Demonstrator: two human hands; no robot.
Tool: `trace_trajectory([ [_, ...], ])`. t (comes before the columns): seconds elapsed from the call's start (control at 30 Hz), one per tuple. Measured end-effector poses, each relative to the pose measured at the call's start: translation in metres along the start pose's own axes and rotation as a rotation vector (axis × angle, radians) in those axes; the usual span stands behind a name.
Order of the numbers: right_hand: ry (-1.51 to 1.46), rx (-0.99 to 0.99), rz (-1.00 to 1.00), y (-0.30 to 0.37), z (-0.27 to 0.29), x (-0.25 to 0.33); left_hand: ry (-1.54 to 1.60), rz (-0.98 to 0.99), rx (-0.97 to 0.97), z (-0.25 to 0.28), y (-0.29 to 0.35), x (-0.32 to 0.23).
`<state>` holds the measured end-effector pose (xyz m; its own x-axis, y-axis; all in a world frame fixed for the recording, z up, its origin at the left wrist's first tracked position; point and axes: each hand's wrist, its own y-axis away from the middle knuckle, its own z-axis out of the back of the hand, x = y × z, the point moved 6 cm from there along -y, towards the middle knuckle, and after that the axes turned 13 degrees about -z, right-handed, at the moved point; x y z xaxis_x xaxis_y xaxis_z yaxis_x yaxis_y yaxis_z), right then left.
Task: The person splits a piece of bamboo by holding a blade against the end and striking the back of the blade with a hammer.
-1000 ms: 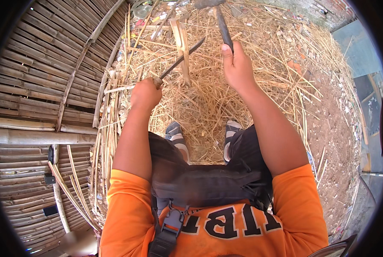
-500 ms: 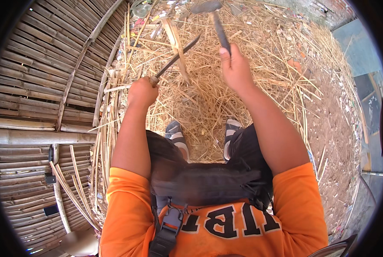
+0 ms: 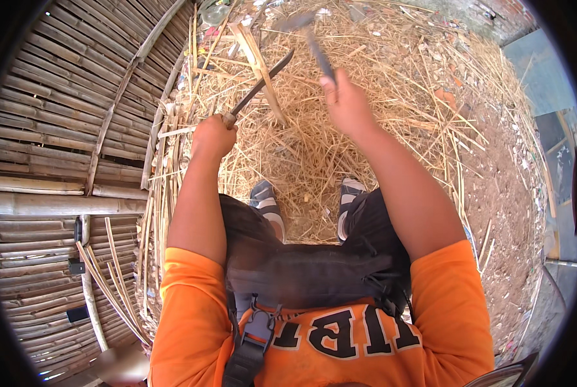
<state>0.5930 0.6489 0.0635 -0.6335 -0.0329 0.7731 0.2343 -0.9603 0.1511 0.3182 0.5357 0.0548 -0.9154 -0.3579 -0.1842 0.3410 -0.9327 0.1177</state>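
Head view, left hand (image 3: pixel 212 137): wrapped around a knife (image 3: pixel 250 95) by its handle;
Right hand (image 3: pixel 349 106): closed around a blurred, likely head-heavy hammer (image 3: pixel 319 54), low on its handle;
Split wood (image 3: pixel 255 57): slanting over straw (image 3: pixel 320 138), crossed in view by the knife; probably light, stiff, splintery; best held along its sides;
Lettering (image 3: pixel 377 330): dark block characters on the orange shirt (image 3: pixel 195 309); none legible on the tools.

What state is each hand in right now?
Left hand: closed, holding a knife by its handle.
Right hand: closed, holding a hammer by its handle.
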Motion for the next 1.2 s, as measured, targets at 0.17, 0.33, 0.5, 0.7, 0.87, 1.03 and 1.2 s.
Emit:
trace_trajectory([
  [0.17,0.246,0.117,-0.030,-0.012,-0.024,-0.028,-0.016,0.019,0.006,-0.003,-0.002,0.009],
  [0.33,0.052,-0.026,0.089,0.003,0.009,0.018,-0.023,0.029,0.009,-0.007,-0.002,0.015],
  [0.5,0.137,0.044,-0.011,-0.006,-0.007,0.005,0.010,0.005,0.016,-0.008,-0.006,0.010],
  [0.7,0.152,0.192,-0.142,-0.022,-0.018,-0.033,0.012,0.010,0.024,-0.011,-0.004,0.020],
  [0.87,-0.105,-0.063,0.078,0.006,0.023,0.023,0.011,0.024,0.041,-0.009,-0.002,0.015],
  [1.03,-0.008,0.099,0.010,-0.005,-0.005,0.002,0.078,-0.024,0.014,-0.013,-0.005,0.011],
  [1.2,0.108,0.101,0.002,-0.012,-0.016,-0.006,0.038,-0.021,-0.011,-0.010,0.002,0.006],
])
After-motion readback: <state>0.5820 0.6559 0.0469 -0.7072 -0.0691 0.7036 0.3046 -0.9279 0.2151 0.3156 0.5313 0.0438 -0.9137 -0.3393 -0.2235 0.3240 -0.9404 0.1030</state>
